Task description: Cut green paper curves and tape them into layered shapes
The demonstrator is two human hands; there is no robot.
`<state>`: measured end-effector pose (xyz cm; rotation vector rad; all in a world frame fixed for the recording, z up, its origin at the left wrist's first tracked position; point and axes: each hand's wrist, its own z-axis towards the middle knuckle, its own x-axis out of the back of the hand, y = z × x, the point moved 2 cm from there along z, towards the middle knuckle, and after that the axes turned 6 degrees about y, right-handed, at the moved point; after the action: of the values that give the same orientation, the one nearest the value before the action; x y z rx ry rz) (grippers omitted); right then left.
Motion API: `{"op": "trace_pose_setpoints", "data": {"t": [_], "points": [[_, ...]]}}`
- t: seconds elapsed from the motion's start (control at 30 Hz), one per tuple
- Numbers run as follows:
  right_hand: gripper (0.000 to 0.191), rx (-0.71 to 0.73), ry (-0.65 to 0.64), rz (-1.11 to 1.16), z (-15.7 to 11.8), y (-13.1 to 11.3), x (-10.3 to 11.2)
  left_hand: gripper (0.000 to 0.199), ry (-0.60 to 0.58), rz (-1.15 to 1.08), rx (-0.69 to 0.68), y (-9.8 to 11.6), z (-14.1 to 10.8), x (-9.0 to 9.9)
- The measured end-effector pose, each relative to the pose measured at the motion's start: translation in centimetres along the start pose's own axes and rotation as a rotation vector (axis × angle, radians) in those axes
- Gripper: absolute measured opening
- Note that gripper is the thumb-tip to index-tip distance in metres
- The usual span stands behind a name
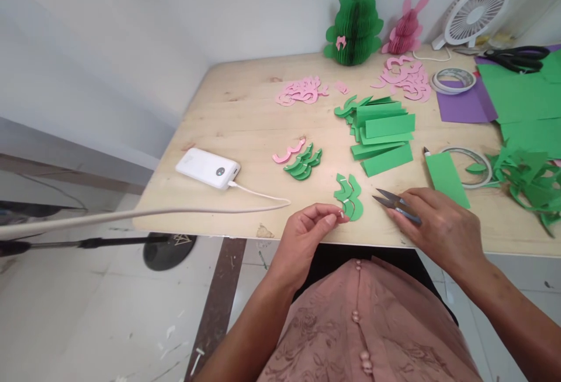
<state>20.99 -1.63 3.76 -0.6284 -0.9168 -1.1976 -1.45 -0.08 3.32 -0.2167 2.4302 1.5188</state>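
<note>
Right hand [442,227] holding snips [400,205]; left hand [312,231] pinching tiny white piece [342,214] by green cutouts [356,209].

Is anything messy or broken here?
Yes. White scraps lie on the floor, looking like litter. The table also has a rough brown patch at its front edge, near the left hand, where the surface seems worn.

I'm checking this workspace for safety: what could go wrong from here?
The snips in the right hand stand open near the left hand, so a slip might nick a finger. The white cable runs past the edge of the table; a snag could drag the power bank. The green cutouts lie near the front edge and might slide off.
</note>
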Motion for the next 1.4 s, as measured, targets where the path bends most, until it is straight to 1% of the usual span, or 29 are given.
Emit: {"op": "trace_pose_setpoints", "data": {"t": [0.2,0.4,0.5,0.57,0.63,0.73,0.87,0.97,1.1,1.2,1.3,1.4], "points": [[0.02,0.004,0.038,-0.012,-0.1,0.1,-0.6,0.012,0.019,-0.019,0.029,0.1,-0.1,-0.2],[0.026,-0.004,0.072,0.043,-0.3,0.1,-0.8,0.013,0.006,-0.066,0.041,0.2,-0.3,-0.4],[0.022,-0.085,0.14,0.179,-0.3,-0.7,-0.1,0.015,-0.026,-0.139,0.072,0.0,-0.5,-0.6],[0.017,-0.166,0.153,0.392,-0.1,-1.8,0.6,0.017,-0.062,-0.202,0.099,-0.2,-0.8,-0.8],[0.014,-0.287,0.069,0.65,0.2,-3.3,1.0,0.019,-0.102,-0.261,0.121,-0.4,-1.2,-1.0],[0.013,-0.499,-0.105,0.91,0.7,-5.2,1.0,0.022,-0.143,-0.327,0.134,-0.7,-1.7,-1.3],[0.017,-0.723,-0.217,1.139,0.8,-6.2,0.5,0.023,-0.138,-0.374,0.145,-1.0,-2.1,-1.6],[0.017,-0.847,-0.277,1.248,0.7,-6.4,0.0,0.023,-0.139,-0.385,0.152,-1.3,-2.1,-1.7],[0.017,-0.949,-0.319,1.381,1.0,-6.7,0.1,0.019,-0.154,-0.392,0.15,-1.5,-2.0,-1.8],[0.018,-1.0,-0.349,1.447,1.3,-6.9,0.2,0.018,-0.154,-0.385,0.147,-1.6,-2.0,-1.8],[0.018,-1.014,-0.36,1.465,1.5,-6.9,0.1,0.018,-0.153,-0.377,0.148,-1.6,-1.9,-1.7],[0.019,-0.993,-0.363,1.421,1.7,-6.9,0.2,0.019,-0.151,-0.357,0.151,-1.7,-1.9,-1.6]]}}
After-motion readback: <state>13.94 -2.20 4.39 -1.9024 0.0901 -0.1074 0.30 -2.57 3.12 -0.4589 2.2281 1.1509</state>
